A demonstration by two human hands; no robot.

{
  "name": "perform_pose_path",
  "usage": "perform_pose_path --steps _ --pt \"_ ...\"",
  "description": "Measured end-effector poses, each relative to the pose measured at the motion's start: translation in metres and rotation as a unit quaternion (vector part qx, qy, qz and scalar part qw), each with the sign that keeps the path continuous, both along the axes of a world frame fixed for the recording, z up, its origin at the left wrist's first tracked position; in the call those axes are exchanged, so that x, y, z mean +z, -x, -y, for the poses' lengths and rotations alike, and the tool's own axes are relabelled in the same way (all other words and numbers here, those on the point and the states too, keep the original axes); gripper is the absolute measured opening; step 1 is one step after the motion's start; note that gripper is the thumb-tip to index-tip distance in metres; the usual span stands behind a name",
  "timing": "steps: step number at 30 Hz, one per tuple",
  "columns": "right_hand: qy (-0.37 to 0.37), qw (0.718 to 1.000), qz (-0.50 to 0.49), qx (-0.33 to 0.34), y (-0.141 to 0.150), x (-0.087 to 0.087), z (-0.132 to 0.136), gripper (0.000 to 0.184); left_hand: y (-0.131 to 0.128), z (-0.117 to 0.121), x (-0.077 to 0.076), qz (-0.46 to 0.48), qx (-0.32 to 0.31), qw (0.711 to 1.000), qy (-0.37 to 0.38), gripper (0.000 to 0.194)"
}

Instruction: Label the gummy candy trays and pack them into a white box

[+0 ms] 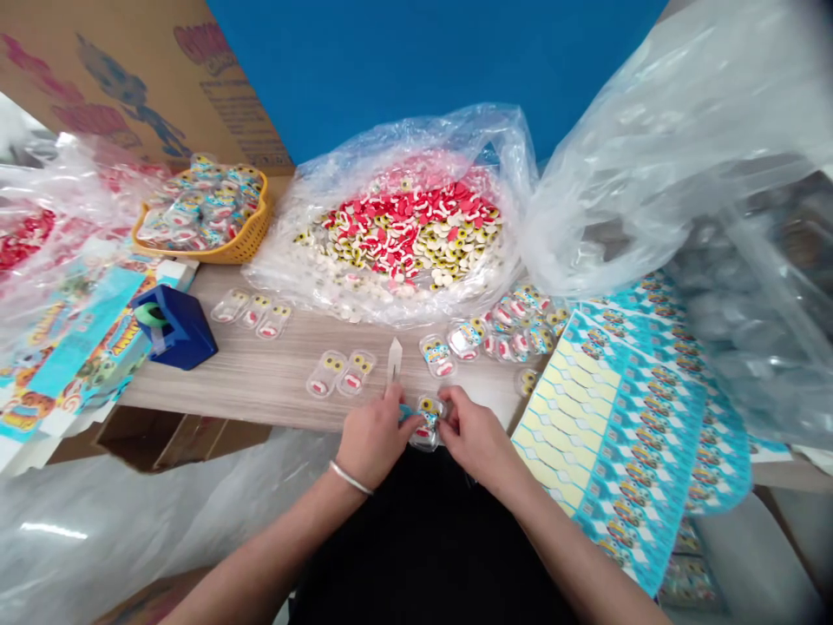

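At the table's front edge, a small clear plastic case with yellow-eyed and red pieces inside is between my two hands. My left hand is closed, its thumb at the case's left side beside a bit of blue label. From the same fingers a flat white pointed tool sticks up. My right hand pinches the case's right side. Two filled cases lie left of the hands. A labelled case sits just beyond them, with a pile of labelled cases farther right.
Behind lies an open clear bag of red, white and yellow pieces. Blue label sheets spread at right under plastic bags. At left stand a blue tape dispenser and a yellow basket full of cases.
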State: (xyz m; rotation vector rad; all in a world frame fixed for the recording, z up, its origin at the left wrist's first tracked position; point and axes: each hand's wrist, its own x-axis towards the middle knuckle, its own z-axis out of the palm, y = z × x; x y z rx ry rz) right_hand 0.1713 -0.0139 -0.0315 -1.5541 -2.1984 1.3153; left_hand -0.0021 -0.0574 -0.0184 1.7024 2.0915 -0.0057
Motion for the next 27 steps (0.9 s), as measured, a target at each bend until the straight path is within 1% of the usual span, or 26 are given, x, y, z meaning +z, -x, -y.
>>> perform_pose_path --steps 3,5,6,7,8,9,10,11,12,13,14,15,16,18,20,22,23,25,27 --pt "-0.002 1.000 0.013 0.009 0.006 -0.002 0.002 0.030 0.010 0.034 -0.007 0.026 0.101 0.994 -0.026 0.035" --pt "0.000 1.000 0.014 0.013 0.009 -0.003 0.003 0.029 0.018 0.056 -0.013 0.088 0.177 0.980 -0.015 0.039" --pt "0.002 1.000 0.012 0.017 0.010 -0.003 0.004 0.028 0.020 0.065 -0.015 0.143 0.217 0.965 0.013 0.042" --pt "0.005 1.000 0.008 0.023 0.012 -0.003 0.005 0.028 0.021 0.071 -0.018 0.219 0.262 0.939 0.048 0.044" --pt "0.007 1.000 0.005 0.029 0.014 -0.004 0.006 0.028 0.020 0.075 -0.020 0.311 0.308 0.896 0.079 0.045" --pt "0.009 0.999 0.002 0.035 0.016 -0.004 0.007 0.028 0.017 0.076 -0.022 0.405 0.352 0.839 0.095 0.047" --pt "0.009 0.999 0.000 0.041 0.018 -0.004 0.008 0.028 0.012 0.075 -0.025 0.488 0.391 0.774 0.097 0.049" --pt "0.008 0.999 -0.001 0.046 0.020 -0.003 0.009 0.028 0.007 0.072 -0.026 0.550 0.425 0.714 0.088 0.051" --pt "0.007 0.999 -0.002 0.049 0.023 -0.003 0.010 0.028 0.001 0.069 -0.028 0.588 0.453 0.666 0.076 0.051" --pt "0.007 0.999 -0.002 0.052 0.024 -0.002 0.011 0.027 -0.004 0.065 -0.029 0.608 0.473 0.634 0.068 0.049" --pt "0.008 0.998 -0.002 0.055 0.026 -0.001 0.012 0.027 -0.009 0.063 -0.030 0.616 0.487 0.615 0.067 0.048" --pt "0.011 0.998 0.000 0.056 0.026 0.000 0.012 0.027 -0.012 0.061 -0.031 0.616 0.498 0.606 0.069 0.047" --pt "0.016 0.998 0.001 0.054 0.026 0.002 0.013 0.028 -0.014 0.060 -0.030 0.615 0.502 0.604 0.073 0.046" --pt "0.026 0.999 -0.001 0.037 0.021 0.005 0.014 0.033 -0.014 0.062 -0.026 0.609 0.506 0.606 0.076 0.046" --pt "0.042 0.999 -0.018 0.003 0.013 0.008 0.016 0.041 -0.011 0.064 -0.018 0.606 0.508 0.607 0.071 0.045" --pt "0.079 0.995 -0.058 -0.034 0.003 0.011 0.018 0.046 -0.009 0.063 -0.008 0.610 0.504 0.610 0.043 0.043" --pt "0.105 0.990 -0.086 -0.047 -0.001 0.013 0.019 0.044 -0.009 0.061 -0.004 0.614 0.498 0.612 0.023 0.042" --pt "0.150 0.977 -0.142 -0.058 -0.009 0.018 0.021 0.034 -0.009 0.055 0.006 0.624 0.477 0.618 -0.014 0.038" --pt "0.163 0.965 -0.194 -0.062 -0.016 0.024 0.021 0.022 -0.012 0.047 0.014 0.636 0.450 0.626 -0.036 0.034"
